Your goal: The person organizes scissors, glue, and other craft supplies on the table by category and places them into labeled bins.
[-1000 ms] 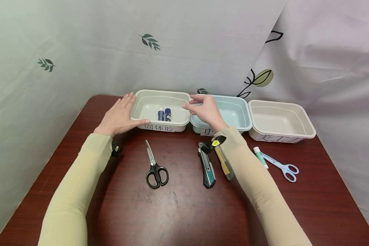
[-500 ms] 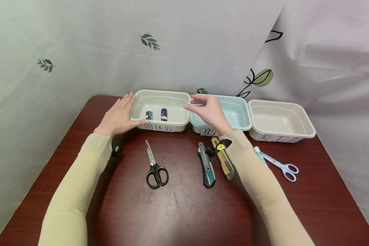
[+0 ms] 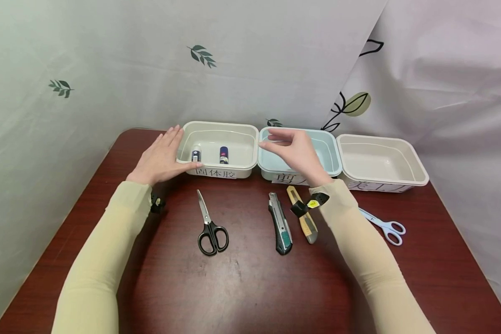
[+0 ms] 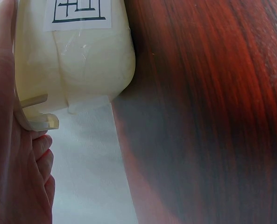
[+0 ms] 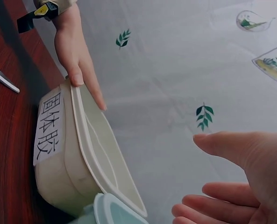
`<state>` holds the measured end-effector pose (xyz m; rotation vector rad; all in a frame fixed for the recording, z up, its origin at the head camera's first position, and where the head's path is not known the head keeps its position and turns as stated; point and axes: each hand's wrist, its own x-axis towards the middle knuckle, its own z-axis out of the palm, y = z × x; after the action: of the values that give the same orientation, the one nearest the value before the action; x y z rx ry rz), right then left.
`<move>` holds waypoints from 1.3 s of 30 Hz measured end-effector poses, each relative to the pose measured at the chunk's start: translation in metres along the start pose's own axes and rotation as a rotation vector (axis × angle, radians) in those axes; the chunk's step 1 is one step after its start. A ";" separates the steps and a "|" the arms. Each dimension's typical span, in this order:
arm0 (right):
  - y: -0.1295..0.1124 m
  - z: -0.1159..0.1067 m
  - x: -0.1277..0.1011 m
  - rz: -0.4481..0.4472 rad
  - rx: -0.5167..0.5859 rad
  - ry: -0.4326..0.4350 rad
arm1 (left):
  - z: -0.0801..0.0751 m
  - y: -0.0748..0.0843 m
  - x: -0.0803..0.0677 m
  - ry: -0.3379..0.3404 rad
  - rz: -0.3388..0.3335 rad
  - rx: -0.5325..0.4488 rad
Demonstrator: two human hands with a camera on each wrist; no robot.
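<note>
My left hand (image 3: pixel 162 157) lies flat against the left side of a cream bin (image 3: pixel 217 126), fingers straight and thumb on its front rim. The left wrist view shows that palm (image 4: pixel 7 140) pressed to the cream bin (image 4: pixel 77 60). Two small glue sticks (image 3: pixel 196 153) (image 3: pixel 223 155) stand inside it, apart from each other. My right hand (image 3: pixel 292 150) hovers empty over the light blue bin (image 3: pixel 331 155) beside it, fingers loosely curved. In the right wrist view, the right hand's fingers (image 5: pixel 236 177) are spread in the air, and the left hand (image 5: pixel 77 60) holds the cream bin (image 5: pixel 59 168).
A second cream bin (image 3: pixel 384 162) stands at the right end of the row. On the red-brown table (image 3: pixel 242 287) lie black scissors (image 3: pixel 210 227), a green-black utility knife (image 3: pixel 280 222), a yellow utility knife (image 3: pixel 306 222) and light blue scissors (image 3: pixel 384 226). Curtains hang close behind.
My right hand has drawn away from the cream bin's right rim to above the blue bin. The two glue sticks have shifted left and apart. The left hand stays put.
</note>
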<state>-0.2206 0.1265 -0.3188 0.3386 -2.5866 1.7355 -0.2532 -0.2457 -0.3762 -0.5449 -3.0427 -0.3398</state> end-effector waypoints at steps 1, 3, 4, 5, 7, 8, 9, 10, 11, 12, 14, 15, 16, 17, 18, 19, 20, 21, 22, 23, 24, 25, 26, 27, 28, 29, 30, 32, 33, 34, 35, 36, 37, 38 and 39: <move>0.000 -0.002 -0.001 0.000 -0.004 0.002 | 0.000 0.000 0.000 0.000 0.000 0.000; 0.000 -0.006 -0.003 -0.001 -0.012 0.004 | 0.000 0.000 0.000 -0.002 -0.001 -0.002; 0.001 -0.008 -0.004 -0.002 -0.021 0.007 | 0.000 0.000 0.000 -0.002 0.000 -0.002; 0.001 -0.010 -0.006 -0.002 -0.028 0.011 | 0.000 0.000 0.000 -0.002 0.000 -0.001; 0.001 -0.014 -0.009 -0.001 -0.040 0.015 | 0.000 0.000 0.000 -0.004 -0.001 -0.003; 0.001 -0.016 -0.010 0.000 -0.047 0.016 | 0.000 0.000 0.000 -0.003 -0.003 -0.002; 0.001 -0.019 -0.012 0.001 -0.052 0.017 | 0.000 0.000 0.000 -0.002 -0.003 0.000; 0.002 -0.021 -0.013 0.003 -0.054 0.017 | 0.000 0.000 0.000 -0.003 -0.003 0.000; 0.002 -0.023 -0.015 0.006 -0.055 0.017 | 0.000 0.000 0.000 -0.002 -0.004 0.001; 0.003 -0.026 -0.017 0.009 -0.057 0.017 | 0.000 0.000 0.000 -0.002 -0.005 0.001; 0.005 -0.030 -0.019 0.017 -0.059 0.016 | 0.000 0.000 0.001 -0.001 -0.004 0.004; 0.006 -0.032 -0.021 0.018 -0.058 0.018 | 0.000 0.000 0.001 -0.002 -0.004 0.005; 0.006 -0.035 -0.023 0.017 -0.059 0.021 | 0.001 0.000 0.001 -0.003 -0.003 0.006; 0.007 -0.037 -0.024 0.016 -0.061 0.025 | 0.001 0.000 0.001 -0.003 -0.003 0.007; 0.008 -0.039 -0.026 0.017 -0.067 0.027 | 0.001 0.000 0.001 -0.004 -0.004 0.007; 0.009 -0.041 -0.028 0.020 -0.069 0.031 | 0.001 0.000 0.002 -0.003 -0.002 0.008; 0.010 -0.043 -0.030 0.022 -0.075 0.035 | 0.001 0.000 0.002 -0.003 -0.002 0.009; 0.011 -0.046 -0.033 0.026 -0.088 0.038 | 0.001 -0.001 0.001 -0.003 -0.002 0.011; 0.012 -0.048 -0.035 0.033 -0.097 0.039 | 0.001 -0.001 0.001 -0.001 -0.001 0.012; 0.013 -0.050 -0.036 0.039 -0.105 0.040 | 0.001 -0.001 0.001 0.000 -0.001 0.013; 0.015 -0.052 -0.038 0.046 -0.119 0.040 | 0.001 -0.001 0.001 0.002 0.000 0.013; 0.016 -0.055 -0.040 0.049 -0.128 0.042 | 0.001 -0.001 0.001 0.003 0.000 0.015; 0.017 -0.057 -0.042 0.052 -0.137 0.043 | 0.001 -0.002 0.001 0.004 -0.001 0.015; 0.017 -0.059 -0.044 0.053 -0.145 0.044 | 0.002 -0.002 0.001 0.003 -0.001 0.015; 0.018 -0.061 -0.046 0.055 -0.149 0.046 | 0.002 -0.002 0.001 0.002 -0.001 0.014; 0.018 -0.063 -0.048 0.056 -0.154 0.049 | 0.002 -0.002 0.001 0.001 -0.001 0.012; 0.018 -0.064 -0.049 0.059 -0.159 0.051 | 0.002 -0.002 0.001 -0.001 -0.002 0.010; 0.019 -0.068 -0.053 0.068 -0.160 0.058 | 0.002 -0.002 0.001 -0.001 -0.003 0.007; 0.020 -0.070 -0.054 0.073 -0.159 0.062 | 0.002 -0.003 0.001 0.000 -0.003 0.006; 0.020 -0.072 -0.056 0.078 -0.157 0.066 | 0.002 -0.002 0.001 0.001 -0.004 0.003; 0.021 -0.074 -0.058 0.081 -0.157 0.069 | 0.002 -0.002 0.001 0.002 -0.004 0.000; 0.022 -0.076 -0.060 0.082 -0.158 0.074 | 0.002 -0.002 0.001 0.003 -0.004 -0.001; 0.023 -0.078 -0.062 0.084 -0.161 0.076 | 0.002 -0.002 0.001 0.005 -0.003 -0.002; 0.024 -0.081 -0.064 0.087 -0.164 0.079 | 0.002 -0.002 0.001 0.006 -0.003 -0.001; 0.024 -0.083 -0.066 0.090 -0.170 0.080 | 0.002 -0.002 0.001 0.007 -0.002 -0.002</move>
<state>-0.1698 0.2227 -0.3173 0.1479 -2.7046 1.5048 -0.2549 -0.2463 -0.3780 -0.5403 -3.0368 -0.3435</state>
